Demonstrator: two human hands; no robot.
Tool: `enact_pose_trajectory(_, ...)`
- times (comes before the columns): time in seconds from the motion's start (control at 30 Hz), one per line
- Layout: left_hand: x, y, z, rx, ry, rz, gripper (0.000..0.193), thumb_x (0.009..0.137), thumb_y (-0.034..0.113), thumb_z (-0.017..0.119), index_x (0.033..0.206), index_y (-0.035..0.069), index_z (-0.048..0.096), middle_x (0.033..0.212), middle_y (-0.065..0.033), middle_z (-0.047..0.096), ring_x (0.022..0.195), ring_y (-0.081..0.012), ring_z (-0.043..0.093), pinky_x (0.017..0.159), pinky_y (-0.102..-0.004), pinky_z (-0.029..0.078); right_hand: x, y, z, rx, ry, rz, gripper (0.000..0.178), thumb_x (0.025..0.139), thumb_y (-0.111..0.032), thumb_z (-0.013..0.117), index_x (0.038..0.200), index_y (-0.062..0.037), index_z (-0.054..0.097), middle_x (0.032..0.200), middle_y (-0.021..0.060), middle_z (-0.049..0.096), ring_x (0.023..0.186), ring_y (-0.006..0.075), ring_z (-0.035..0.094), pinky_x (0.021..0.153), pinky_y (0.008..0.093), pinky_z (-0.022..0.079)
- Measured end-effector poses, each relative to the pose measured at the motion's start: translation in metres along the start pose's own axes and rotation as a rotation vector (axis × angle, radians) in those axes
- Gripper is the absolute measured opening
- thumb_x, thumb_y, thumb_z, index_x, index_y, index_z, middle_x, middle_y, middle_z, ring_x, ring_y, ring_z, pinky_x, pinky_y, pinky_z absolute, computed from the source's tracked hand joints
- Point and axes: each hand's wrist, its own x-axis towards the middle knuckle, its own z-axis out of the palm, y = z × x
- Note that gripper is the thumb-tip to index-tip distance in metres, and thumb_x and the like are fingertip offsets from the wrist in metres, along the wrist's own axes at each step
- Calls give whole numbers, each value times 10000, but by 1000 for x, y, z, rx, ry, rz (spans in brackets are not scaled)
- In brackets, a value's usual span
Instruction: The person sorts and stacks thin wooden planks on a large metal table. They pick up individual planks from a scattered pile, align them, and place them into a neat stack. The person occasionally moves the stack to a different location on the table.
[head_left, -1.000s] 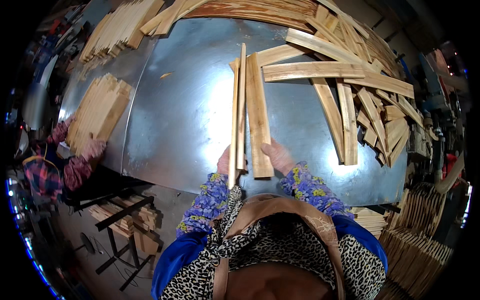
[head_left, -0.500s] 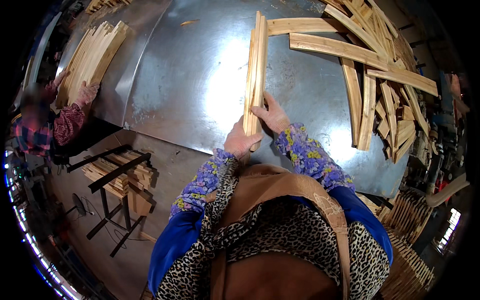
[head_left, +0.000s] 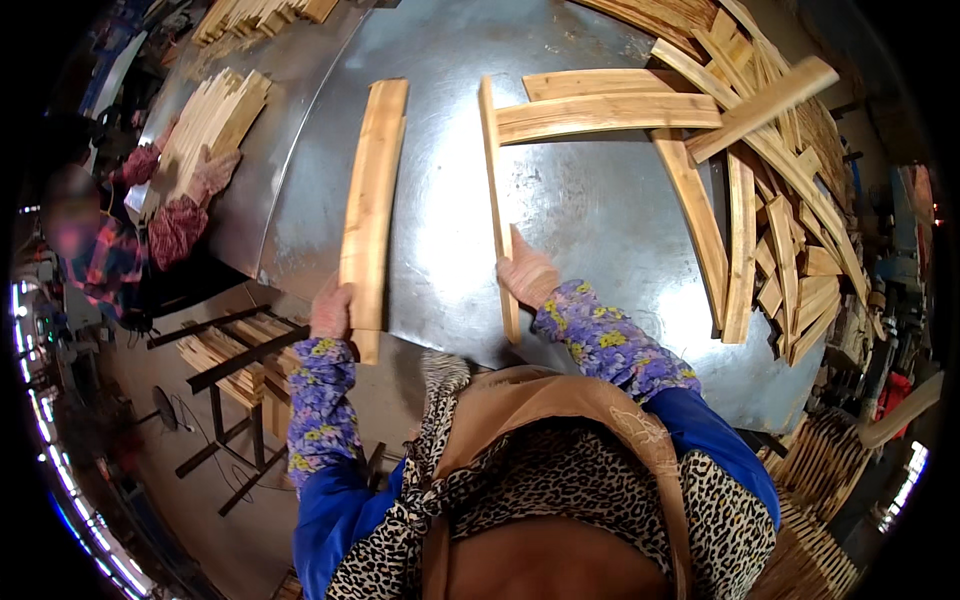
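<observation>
My left hand [head_left: 331, 310] grips the near end of a pair of overlapping wooden slats [head_left: 374, 200], their broad faces turned up over the metal table [head_left: 440, 290]. To the right, my right hand [head_left: 527, 268] is closed round a single narrow slat [head_left: 496, 190] standing on edge, pointing away from me. The far part of that slat meets the end of a curved slat [head_left: 610, 116] lying crosswise. Whether the slats in my left hand touch the tabletop, I cannot tell.
A heap of loose curved slats [head_left: 800, 230] covers the table's right side. At the left, a co-worker's gloved hands [head_left: 212, 172] hold a row of slats [head_left: 205, 130]. A dark metal stand [head_left: 245, 360] bearing wood pieces is at lower left, and stacked slats [head_left: 815, 440] are at lower right.
My hands have moved apart. The bundle both held is split: slats went left with my left hand, while one stays in my right. A slat now lies tilted across the heap.
</observation>
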Motion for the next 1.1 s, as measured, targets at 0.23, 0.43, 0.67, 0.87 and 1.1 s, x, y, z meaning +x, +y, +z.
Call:
enact_pose_trajectory(0.23, 51, 53, 33, 770, 223, 496, 534, 1030, 313, 722, 1469, 14, 670, 1387, -237, 719, 1283, -373, 677, 1116, -493, 524, 25, -68, 20, 38, -265, 222, 816, 1045, -309, 615, 1699, -27, 217, 1178, 299, 733, 976, 407, 750, 860, 494, 639)
enact_pose_trajectory(0.43, 64, 61, 163, 652, -102, 221, 603, 901, 299, 757, 1449, 70, 651, 1307, -306, 717, 1225, -489, 679, 1049, -555, 532, 90, -18, 52, -546, -84, -610, 505, 931, -352, 728, 1342, -59, 731, 1306, 247, 729, 1150, 438, 726, 986, 487, 610)
enact_pose_trajectory(0.67, 69, 91, 170, 707, -115, 168, 489, 915, 197, 646, 1372, 23, 671, 1103, -347, 722, 1078, -541, 692, 962, -594, 550, 225, 48, -251, -1030, 299, -334, 789, 809, -359, 756, 1545, -144, 569, 1386, 224, 660, 1367, 409, 598, 1111, 524, 515)
enact_pose_trajectory(0.87, 105, 62, 197, 118, -119, 244, 625, 971, 361, 693, 1458, -21, 610, 1213, -340, 705, 1177, -497, 684, 1031, -521, 550, 220, -67, -235, -586, 78, -64, 781, 879, -561, 721, 1454, -44, 610, 1120, 269, 762, 1079, 417, 747, 943, 524, 582)
enact_pose_trajectory(1.1, 86, 111, 262, 864, -89, 331, 1025, 781, 448, 915, 1569, -17, 454, 1449, -296, 612, 1321, -488, 602, 1108, -532, 524, 218, -38, -109, -529, 116, -372, 484, 926, -430, 734, 1236, -59, 712, 1048, 210, 752, 1051, 414, 730, 1062, 518, 534)
